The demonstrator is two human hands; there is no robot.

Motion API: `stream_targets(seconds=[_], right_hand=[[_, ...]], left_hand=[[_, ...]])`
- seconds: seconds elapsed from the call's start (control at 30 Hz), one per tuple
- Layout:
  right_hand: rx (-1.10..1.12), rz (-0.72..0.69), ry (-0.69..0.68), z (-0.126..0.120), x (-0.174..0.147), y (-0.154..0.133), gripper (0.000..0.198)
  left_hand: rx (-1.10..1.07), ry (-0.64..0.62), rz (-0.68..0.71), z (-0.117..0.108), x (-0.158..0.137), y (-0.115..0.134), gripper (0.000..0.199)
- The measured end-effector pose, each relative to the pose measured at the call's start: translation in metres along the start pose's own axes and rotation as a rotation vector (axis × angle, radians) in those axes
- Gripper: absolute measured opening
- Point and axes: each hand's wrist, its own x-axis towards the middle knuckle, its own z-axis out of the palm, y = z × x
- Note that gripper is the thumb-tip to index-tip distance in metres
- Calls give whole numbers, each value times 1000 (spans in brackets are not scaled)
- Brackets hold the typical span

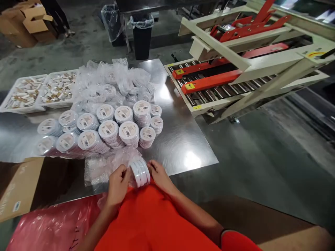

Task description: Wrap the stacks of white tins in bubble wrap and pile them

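**Q:** Hands first: what is each one doing?

**A:** Both sit at the lower centre of the frame. The left hand (118, 182) and the right hand (158, 174) grip a small stack of white round tins (140, 173), turned on edge, from opposite sides. The fingers of each hand are curled and pressed against the stack's ends. The stack is held at the near edge of the desk (180, 146), just above the person's orange garment (151, 219).

**Q:** What touches or borders the stack?

**A:** A sheet of bubble wrap (104, 167) lies directly to its left, under and behind the left hand. A red plastic bag (49, 223) occupies the lower left corner. A flat cardboard piece (21, 188) lies beside it at the left edge.

**Q:** Middle of the frame?

**A:** Stacks of labelled round tins (110, 130) stand in rows on the metal desk. Behind them sits a heap of clear plastic bags (115, 82).

**Q:** Farther back?

**A:** Two white perforated trays (39, 91) holding small items rest at the upper left. A cream and red roller machine (235, 62) fills the upper right. A black waste bin (142, 36) with a liner stands at the top centre, and cardboard boxes (23, 21) occupy the top left corner.
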Motion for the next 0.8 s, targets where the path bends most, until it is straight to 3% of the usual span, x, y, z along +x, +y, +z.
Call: stream_targets(seconds=[0.17, 0.33, 0.5, 0.57, 0.6, 0.7, 0.73, 0.8], right_hand=[[-237, -165, 16, -7, -2, -15, 21], [-383, -174, 9, -2, -2, -13, 17], [-304, -227, 27, 3, 0, -18, 20], [-253, -225, 1, 10, -1, -25, 22], [-232, -227, -21, 15, -3, -29, 22], [-198, -257, -149, 41, -7, -40, 24], [-200, -271, -201, 50, -9, -43, 24], [-191, -281, -291, 66, -9, -48, 24]], left_hand=[[-31, -68, -36, -5, -2, -16, 30], [-132, -144, -105, -15, -6, -17, 27], [-149, -34, -105, -32, -5, -28, 26], [-244, -29, -141, -37, -7, -32, 10], [-294, -55, -145, -39, -8, -32, 17], [-319, -243, -51, -38, -13, -25, 70], [-282, -290, 5, -39, -13, -22, 74], [-212, -281, 66, -48, -15, -21, 61]])
